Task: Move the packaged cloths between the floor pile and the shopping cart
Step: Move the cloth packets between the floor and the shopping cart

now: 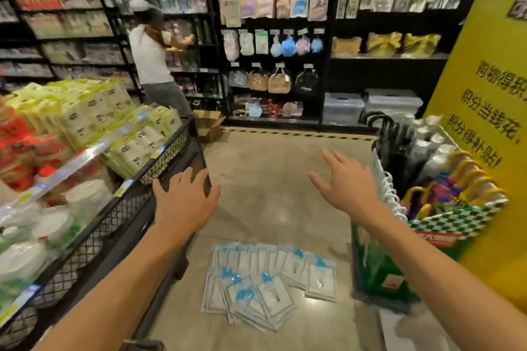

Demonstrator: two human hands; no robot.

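The left hand and the right hand both hover open and empty above the floor, while the cloths lie near below them, so I would lower both and grasp few packs squarely.

Shelf goods blurred, labels unreadable
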